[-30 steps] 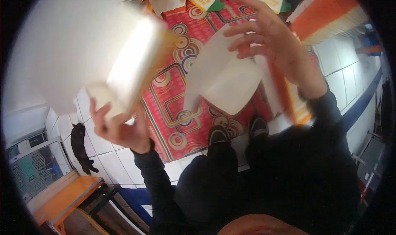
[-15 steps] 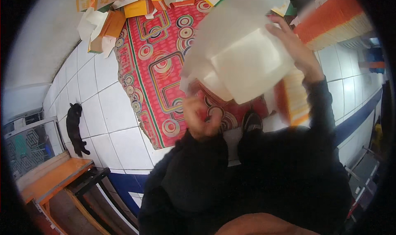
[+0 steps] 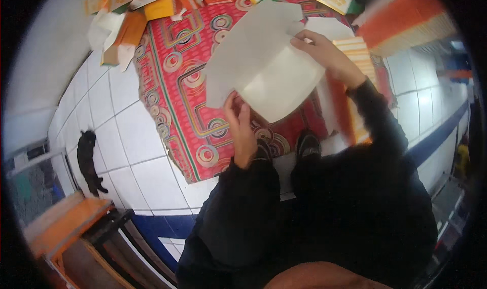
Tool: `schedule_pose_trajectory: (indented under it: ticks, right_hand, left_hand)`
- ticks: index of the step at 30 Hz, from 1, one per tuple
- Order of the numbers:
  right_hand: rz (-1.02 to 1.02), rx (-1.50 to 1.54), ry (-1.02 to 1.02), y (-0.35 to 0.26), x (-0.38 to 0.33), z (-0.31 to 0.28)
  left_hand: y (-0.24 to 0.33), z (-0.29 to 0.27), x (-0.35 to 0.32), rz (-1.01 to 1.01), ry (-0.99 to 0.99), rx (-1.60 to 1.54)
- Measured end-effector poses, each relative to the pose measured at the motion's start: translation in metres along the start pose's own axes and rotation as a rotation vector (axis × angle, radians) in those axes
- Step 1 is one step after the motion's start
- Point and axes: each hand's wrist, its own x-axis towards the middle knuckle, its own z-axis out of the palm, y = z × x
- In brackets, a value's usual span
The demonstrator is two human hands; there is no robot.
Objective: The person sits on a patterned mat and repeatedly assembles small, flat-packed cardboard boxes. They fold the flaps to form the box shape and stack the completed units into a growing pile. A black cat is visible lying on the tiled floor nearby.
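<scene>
I hold a flat white cardboard box blank (image 3: 264, 66) with both hands, above a red patterned mat (image 3: 187, 106). My left hand (image 3: 241, 129) grips its lower left edge with the fingers pointing up. My right hand (image 3: 324, 53) pinches the upper right edge. The blank shows fold lines and flaps. Both my sleeves are dark. An orange and white striped flat carton (image 3: 350, 91) lies under my right forearm.
A heap of orange, yellow and white folded cartons (image 3: 132, 15) lies along the mat's far edge. White floor tiles (image 3: 127, 137) surround the mat. A black cat (image 3: 87, 159) stands at the left. An orange bench (image 3: 66, 223) is at lower left. My shoes (image 3: 307, 144) rest on the mat's near edge.
My left hand let go of the folded white box it held at the left and came to the flat blank's lower edge. The blank is now spread wider between both hands.
</scene>
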Motion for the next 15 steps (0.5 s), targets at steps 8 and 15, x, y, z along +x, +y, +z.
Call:
schedule_pose_trajectory:
  ticks: [8, 15]
  right_hand:
    - [-0.033, 0.045, -0.007, 0.032, -0.020, 0.004]
    - [-0.104, -0.323, 0.147, 0.055, -0.017, 0.014]
  left_hand:
    - [0.001, 0.001, 0.000, 0.030, -0.043, 0.030]
    - [0.004, 0.000, 0.020, 0.118, -0.118, 0.136]
